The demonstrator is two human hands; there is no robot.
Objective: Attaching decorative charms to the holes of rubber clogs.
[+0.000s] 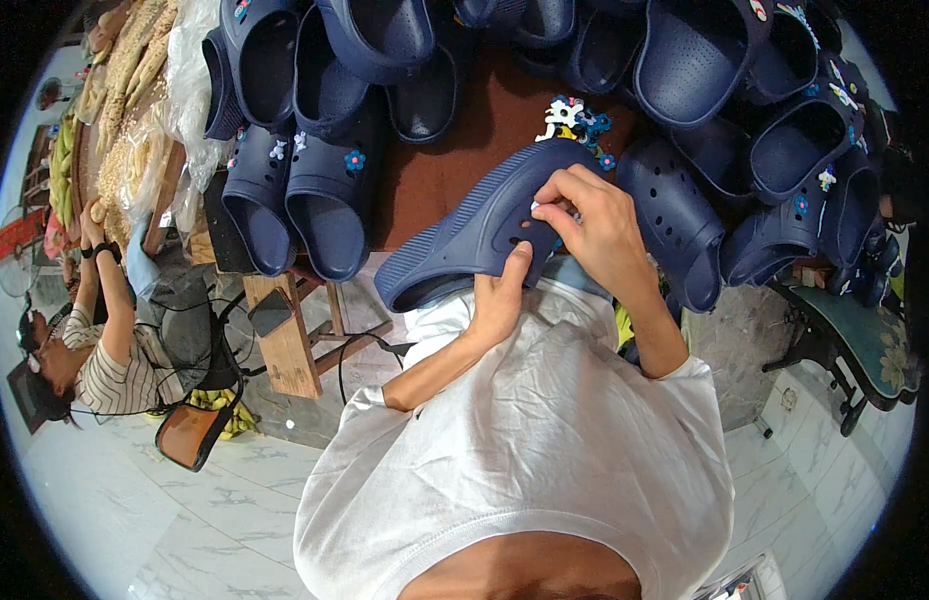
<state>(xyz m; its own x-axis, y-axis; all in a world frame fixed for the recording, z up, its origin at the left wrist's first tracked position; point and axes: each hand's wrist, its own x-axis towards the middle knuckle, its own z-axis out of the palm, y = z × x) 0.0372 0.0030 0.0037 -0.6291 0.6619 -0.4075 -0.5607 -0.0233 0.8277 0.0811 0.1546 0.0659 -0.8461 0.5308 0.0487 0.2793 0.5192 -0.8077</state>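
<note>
A navy foam clog (pixel 462 232) with a ribbed sole edge lies tilted on its side in front of me. My left hand (pixel 502 295) grips it from the near side, thumb on its upper beside the holes. Over the toe part, my right hand (pixel 590 212) is closed in a pinch at one of the holes, on a small white piece, seemingly a shoe charm (pixel 535 207); most of it is hidden by the fingers. Just beyond the clog sits a small pile of colourful shoe charms (pixel 574 122) in white, blue and yellow.
Several navy clogs, some with charms, crowd the brown tabletop (pixel 499 115) at left, back and right. A phone (pixel 270 312) rests on a wooden stool (pixel 284 350) at left. Farther left, another person (pixel 109 340) works by a heap of pale kernels. A dark green table (pixel 854 335) stands at right.
</note>
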